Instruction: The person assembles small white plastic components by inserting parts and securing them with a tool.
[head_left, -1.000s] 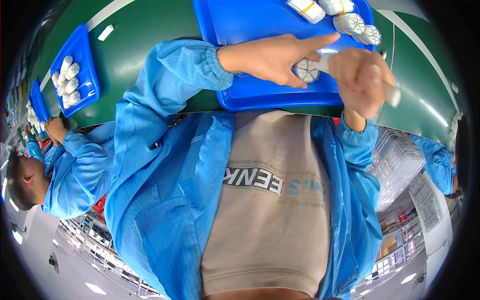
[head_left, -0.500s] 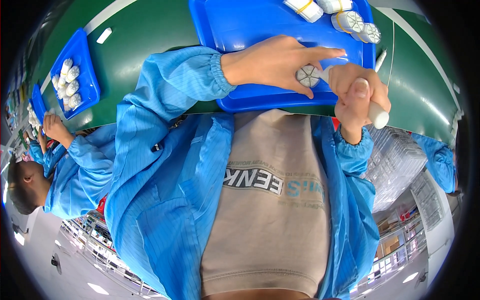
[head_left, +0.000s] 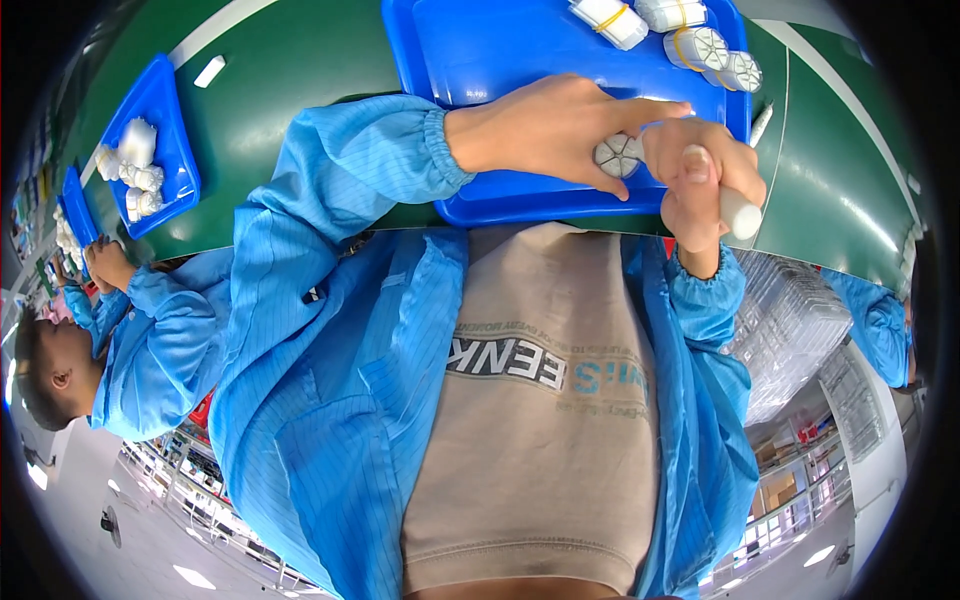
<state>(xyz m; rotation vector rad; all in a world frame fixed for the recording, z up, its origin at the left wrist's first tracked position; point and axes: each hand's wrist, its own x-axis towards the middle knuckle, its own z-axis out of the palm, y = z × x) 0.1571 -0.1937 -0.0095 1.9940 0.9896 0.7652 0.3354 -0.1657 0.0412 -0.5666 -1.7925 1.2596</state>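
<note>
As a white bundle (head_left: pixel 618 156) is grasped by the left hand (head_left: pixel 550 125), its end is turned toward the camera. A rod (head_left: pixel 741 215), slanted lower-right, is clenched by the right hand (head_left: pixel 697 172).

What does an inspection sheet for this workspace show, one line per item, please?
Surface: green table, blue tray on it.
Job's things: one held bundle; four bundles at the tray's far right corner.
Clutter: white block left of the tray; white piece right of it.
Hands: left hand around the bundle; right hand gripping a white rod.
Cables: nothing seen.
Surroundings: co-worker and second tray at left; clear stack lower right.
</note>
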